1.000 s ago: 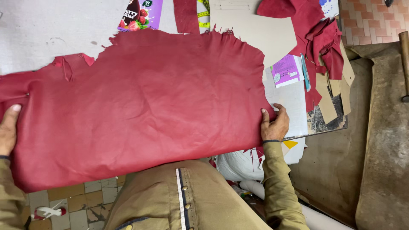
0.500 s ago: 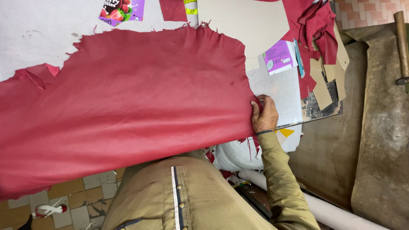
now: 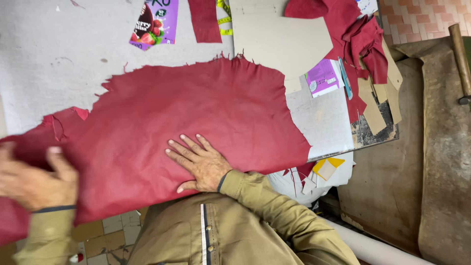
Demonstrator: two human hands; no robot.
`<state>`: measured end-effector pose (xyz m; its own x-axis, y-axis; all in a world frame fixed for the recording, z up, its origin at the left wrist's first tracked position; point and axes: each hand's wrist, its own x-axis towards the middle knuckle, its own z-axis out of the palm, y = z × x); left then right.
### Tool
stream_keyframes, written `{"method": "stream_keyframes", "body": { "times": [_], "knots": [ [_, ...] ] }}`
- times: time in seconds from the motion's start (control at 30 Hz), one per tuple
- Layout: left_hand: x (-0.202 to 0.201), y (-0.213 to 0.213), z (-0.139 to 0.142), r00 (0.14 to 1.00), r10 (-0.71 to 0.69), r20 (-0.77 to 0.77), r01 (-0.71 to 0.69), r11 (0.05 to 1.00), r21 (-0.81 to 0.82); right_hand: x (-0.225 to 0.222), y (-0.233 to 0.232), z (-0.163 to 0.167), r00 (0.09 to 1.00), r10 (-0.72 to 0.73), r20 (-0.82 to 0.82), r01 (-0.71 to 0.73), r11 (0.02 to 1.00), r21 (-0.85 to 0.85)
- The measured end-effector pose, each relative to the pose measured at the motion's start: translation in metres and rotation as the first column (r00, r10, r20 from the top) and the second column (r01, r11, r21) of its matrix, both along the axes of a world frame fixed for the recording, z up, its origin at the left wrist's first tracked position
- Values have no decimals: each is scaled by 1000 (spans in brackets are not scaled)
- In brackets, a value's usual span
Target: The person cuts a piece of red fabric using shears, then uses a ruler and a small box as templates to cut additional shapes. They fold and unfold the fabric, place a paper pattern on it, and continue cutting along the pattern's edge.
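Observation:
A large red leather hide [image 3: 196,108] lies spread over a grey-white table [image 3: 59,59], its near edge hanging over the table's front. My right hand [image 3: 198,164] lies flat on the middle of the hide, fingers spread, holding nothing. My left hand [image 3: 34,179] is blurred at the far left, resting on top of the hide's left part with its fingers apart. Both olive sleeves reach in from below.
Behind the hide lie a purple snack packet [image 3: 154,22], a red leather strip [image 3: 203,19], a yellow tape measure [image 3: 224,19] and a beige card sheet [image 3: 279,39]. At right are a small purple box [image 3: 324,78], red scraps [image 3: 358,34], card patterns [image 3: 378,98] and a hammer [image 3: 461,59].
My right hand has left the hide's right edge and now lies flat on its middle. My left hand has come back into view on the hide's left part.

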<state>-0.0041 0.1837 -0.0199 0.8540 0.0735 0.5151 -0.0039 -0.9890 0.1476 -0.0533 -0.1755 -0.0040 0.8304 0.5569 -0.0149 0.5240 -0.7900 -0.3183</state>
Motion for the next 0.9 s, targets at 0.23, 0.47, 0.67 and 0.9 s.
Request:
{"method": "stream_keyframes", "body": {
  "times": [0.23, 0.47, 0.67, 0.9],
  "knots": [
    [-13, -172, 20, 541, -738, -402, 708, 658, -256, 82, -115, 15, 894, -429, 127, 442, 892, -97],
    [54, -233, 22, 557, -666, -497, 720, 685, -112, 112, -181, 17, 521, -849, -88, 559, 261, 787],
    [104, -277, 32, 633, -615, -471, 650, 752, -107, 160, -259, 51, 140, -767, -626, 650, -405, 643],
    [116, -293, 43, 658, -565, -497, 568, 806, -165, 194, -323, 86, 580, -249, -776, 378, -761, 527]
  ]
}}
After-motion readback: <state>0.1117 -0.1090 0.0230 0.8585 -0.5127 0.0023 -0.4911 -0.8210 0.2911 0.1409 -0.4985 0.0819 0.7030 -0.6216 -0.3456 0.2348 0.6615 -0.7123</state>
